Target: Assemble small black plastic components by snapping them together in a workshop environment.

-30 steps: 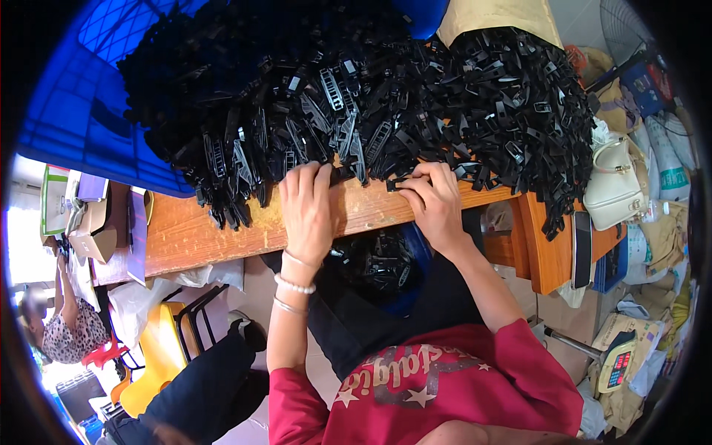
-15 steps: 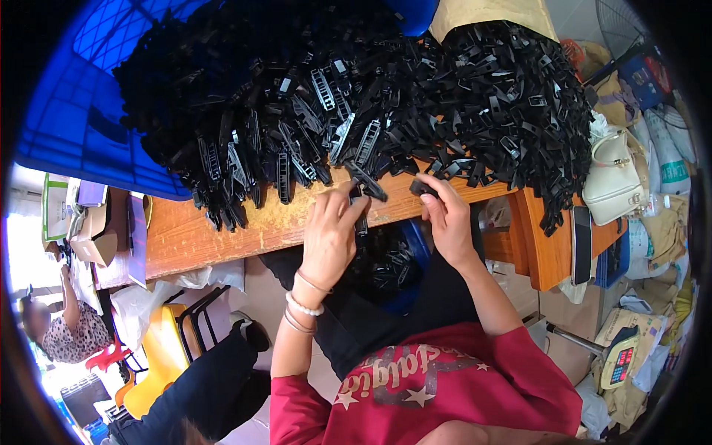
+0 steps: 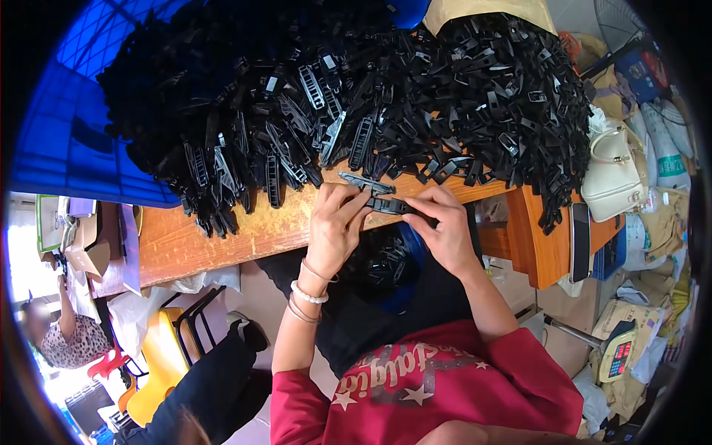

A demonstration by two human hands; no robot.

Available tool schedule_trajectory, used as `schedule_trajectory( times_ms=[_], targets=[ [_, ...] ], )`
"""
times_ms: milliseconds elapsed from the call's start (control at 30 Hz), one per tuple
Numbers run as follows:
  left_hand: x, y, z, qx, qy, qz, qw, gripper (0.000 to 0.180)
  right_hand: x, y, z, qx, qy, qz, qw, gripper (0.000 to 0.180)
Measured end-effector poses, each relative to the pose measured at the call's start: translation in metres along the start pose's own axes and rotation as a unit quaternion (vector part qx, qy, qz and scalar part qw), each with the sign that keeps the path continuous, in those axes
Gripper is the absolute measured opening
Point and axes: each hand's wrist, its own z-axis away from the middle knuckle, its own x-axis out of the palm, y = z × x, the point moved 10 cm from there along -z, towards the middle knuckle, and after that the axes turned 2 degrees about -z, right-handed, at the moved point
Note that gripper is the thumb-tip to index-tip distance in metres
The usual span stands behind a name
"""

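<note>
1. A wooden table [image 3: 193, 252] spans the view, its front edge running just before the seated person, its surface worn pale near the left hand.
2. A blue crate [image 3: 67, 141] stands at the far left; from its side a heap of long black slotted parts [image 3: 245, 111] spreads over the tabletop.
3. To the right, a heap of smaller black clips [image 3: 504, 104] spills from a tan sack [image 3: 489, 10], some hanging over the table's right edge.
4. Below the table's front edge, near the person's lap, a blue container [image 3: 415, 248] holds more black parts.
5. A cream handbag [image 3: 615, 185] sits beyond the table's right end.
6. The left hand [image 3: 334, 226], with bracelets [image 3: 309, 293] around its wrist, pinches the left end of a black slotted part; its fingers are bent.
7. The right hand [image 3: 445, 226] closes thumb and forefinger on that part's right end. Whether a separate clip is between those fingertips cannot be told.
8. The gripped slotted part [image 3: 387, 205] lies level between both hands, over the table's front edge.
9. A second slotted part [image 3: 363, 182] is just beyond it, at the left fingertips; whether it is gripped too is unclear.
</note>
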Motion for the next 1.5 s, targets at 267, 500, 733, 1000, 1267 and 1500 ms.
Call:
schedule_trajectory(
  times_ms=[267, 500, 733, 1000, 1267, 1500],
  targets=[
    [0.003, -0.002, 0.003, 0.01, -0.026, 0.034, 0.999, 0.026, 0.018, -0.006, -0.007, -0.042, -0.039, -0.036, 0.998, 0.026],
    [-0.007, 0.012, -0.016, 0.071, -0.009, -0.08, 0.994, 0.029, -0.016, -0.022, -0.024, -0.165, 0.143, 0.189, 0.958, 0.021],
    [-0.007, 0.007, 0.002, 0.055, -0.047, -0.018, 0.997, 0.019, -0.013, -0.019, -0.022, -0.163, 0.133, 0.091, 0.973, 0.016],
    [-0.005, -0.008, -0.006, 0.003, -0.063, -0.055, 0.996, 0.025, -0.013, 0.002, -0.008, -0.015, 0.09, -0.099, 0.991, 0.029],
    [-0.002, -0.008, 0.005, -0.012, -0.059, 0.045, 0.997, 0.021, 0.018, -0.005, -0.01, -0.025, -0.064, -0.09, 0.994, 0.028],
    [-0.002, -0.011, 0.005, -0.03, -0.074, 0.05, 0.996, 0.021, 0.019, 0.007, -0.018, -0.006, -0.093, -0.058, 0.994, 0.026]
  ],
)
